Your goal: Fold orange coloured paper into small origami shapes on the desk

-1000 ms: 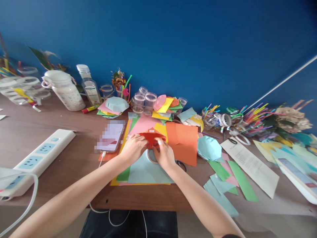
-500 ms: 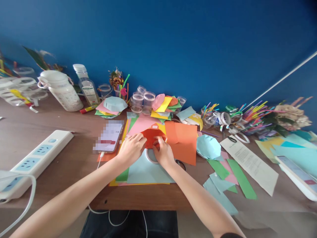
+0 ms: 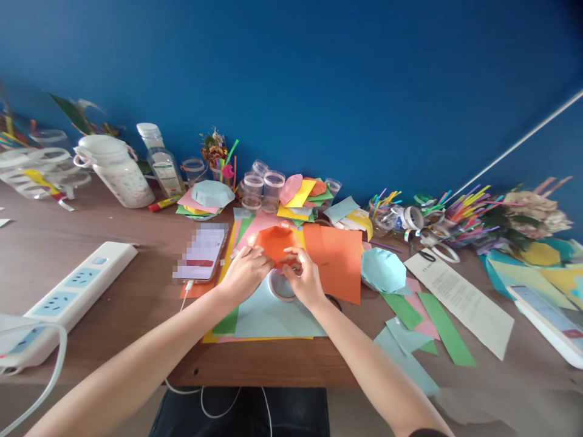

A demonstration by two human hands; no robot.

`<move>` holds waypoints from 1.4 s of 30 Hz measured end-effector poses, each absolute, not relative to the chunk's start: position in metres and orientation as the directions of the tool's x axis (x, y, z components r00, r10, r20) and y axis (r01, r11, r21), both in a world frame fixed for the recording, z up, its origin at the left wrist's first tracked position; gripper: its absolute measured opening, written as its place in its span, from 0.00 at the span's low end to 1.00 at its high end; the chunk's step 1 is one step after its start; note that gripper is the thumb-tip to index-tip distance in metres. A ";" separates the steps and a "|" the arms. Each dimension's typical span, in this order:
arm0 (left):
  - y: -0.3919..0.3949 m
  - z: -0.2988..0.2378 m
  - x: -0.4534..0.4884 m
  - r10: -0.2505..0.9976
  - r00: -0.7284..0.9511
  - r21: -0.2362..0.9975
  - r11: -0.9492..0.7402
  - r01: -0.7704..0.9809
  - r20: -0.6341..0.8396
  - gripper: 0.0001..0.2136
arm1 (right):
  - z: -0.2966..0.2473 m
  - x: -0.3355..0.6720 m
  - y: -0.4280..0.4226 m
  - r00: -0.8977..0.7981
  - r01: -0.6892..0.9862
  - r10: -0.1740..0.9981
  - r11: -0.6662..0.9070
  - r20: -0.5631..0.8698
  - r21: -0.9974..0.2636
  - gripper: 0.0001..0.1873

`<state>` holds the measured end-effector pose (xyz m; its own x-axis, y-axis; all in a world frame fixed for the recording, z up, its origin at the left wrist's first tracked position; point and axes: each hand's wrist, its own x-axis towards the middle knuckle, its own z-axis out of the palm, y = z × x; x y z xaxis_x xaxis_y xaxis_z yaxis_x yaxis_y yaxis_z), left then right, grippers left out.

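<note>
Between my two hands is a piece of orange paper [image 3: 276, 243] with an angular, folded-looking outline and small white tabs on its edge. My left hand [image 3: 249, 267] grips its lower left edge with curled fingers. On the lower right edge, my right hand [image 3: 300, 273] is pinched, thumb against fingers. A round white-rimmed ring [image 3: 281, 286], perhaps a tape roll, rests just below the paper. Under it lies a light blue sheet [image 3: 268, 318] on a stack of coloured paper. To the right is a flat orange sheet [image 3: 334, 261], with scissors handles [image 3: 334, 301] partly hidden by my right wrist.
A phone [image 3: 203, 252] with a charging cable and a power strip [image 3: 75, 300] sit on the left. Paper piles [image 3: 212, 197] and clear cups [image 3: 272, 191] line the back. Rightward are a blue paper octagon [image 3: 383, 270], green strips [image 3: 446, 328] and a printed sheet [image 3: 460, 300].
The orange paper has turned so that more of its flat face shows, with a white tab at its top. My right fingers have shifted along its lower edge; my left hand has barely moved.
</note>
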<state>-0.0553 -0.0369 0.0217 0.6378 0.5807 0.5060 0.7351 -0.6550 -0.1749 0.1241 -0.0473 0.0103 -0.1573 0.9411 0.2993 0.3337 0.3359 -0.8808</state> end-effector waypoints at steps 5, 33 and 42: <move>-0.030 0.019 -0.062 0.615 0.613 -0.168 -0.625 0.763 0.497 0.11 | 0.018 0.129 -0.054 -0.338 0.575 0.835 0.548 0.434 -0.607 0.13; -0.028 0.017 -0.063 0.530 0.610 -0.077 -0.715 0.695 0.589 0.16 | 0.012 0.173 -0.020 -0.149 0.881 0.886 0.320 0.440 -0.348 0.11; -0.033 0.021 -0.060 0.416 0.704 -0.063 -0.836 0.545 0.576 0.13 | 0.006 0.163 -0.014 -0.055 0.271 0.993 0.117 0.106 -0.955 0.17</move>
<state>-0.0599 -0.0331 0.0214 0.7037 0.4157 0.5762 0.5452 -0.8360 -0.0628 0.1632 -0.0143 0.0058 -0.0546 0.9929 0.1057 0.2710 0.1166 -0.9555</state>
